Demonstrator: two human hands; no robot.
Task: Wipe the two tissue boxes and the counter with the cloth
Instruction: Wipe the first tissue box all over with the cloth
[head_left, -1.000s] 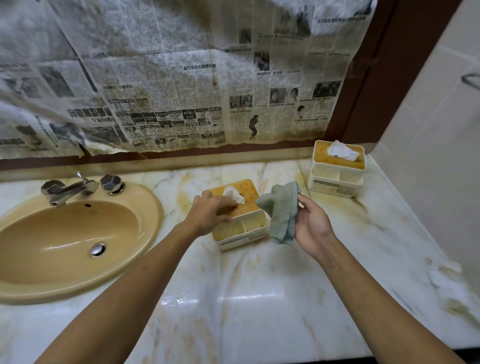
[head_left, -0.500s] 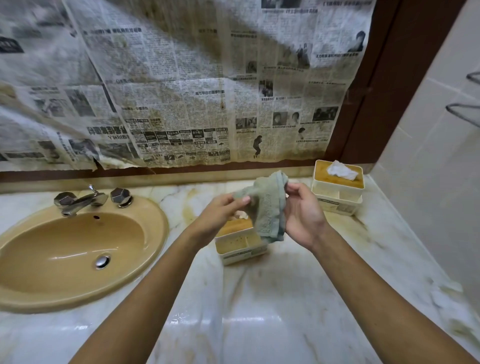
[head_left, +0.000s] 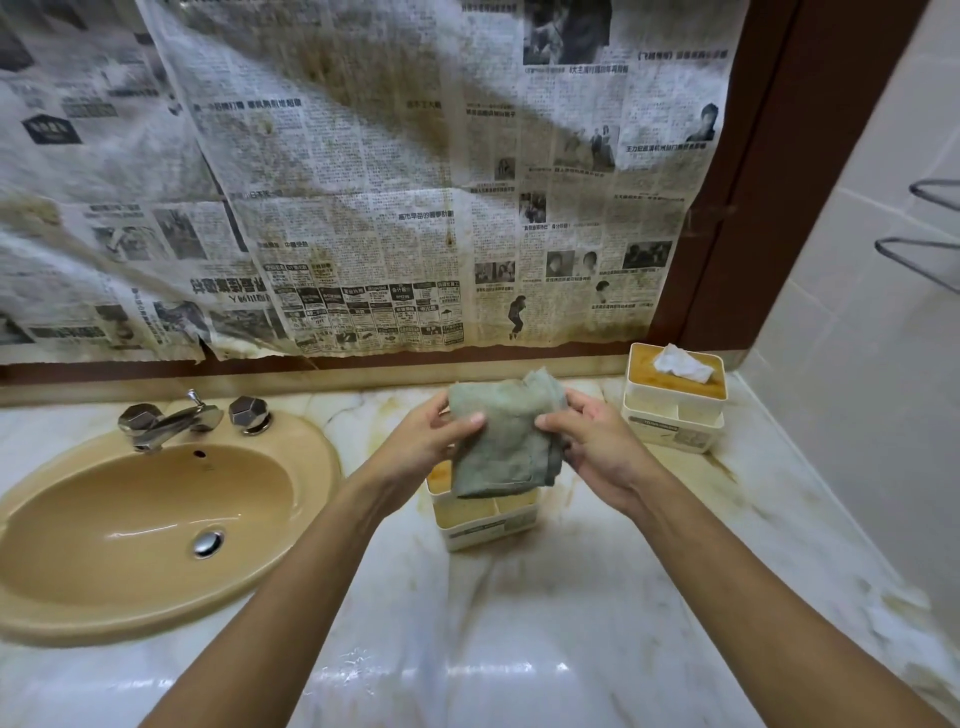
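A grey-green cloth hangs spread between both hands above the middle of the marble counter. My left hand pinches its left edge and my right hand pinches its right edge. Right under the cloth stands a white tissue box with an orange-stained top, mostly hidden by the cloth. A second white tissue box, with a tissue sticking out of its stained lid, stands at the back right by the wall corner.
A tan sink with a chrome tap fills the left side. Stained newspaper covers the mirror behind. A tiled wall with a wire rack bounds the right. Brown stains mark the counter near the boxes.
My left hand left the near tissue box and took the cloth's left edge. Both hands now stretch the cloth open above the box. The view tilted upward.
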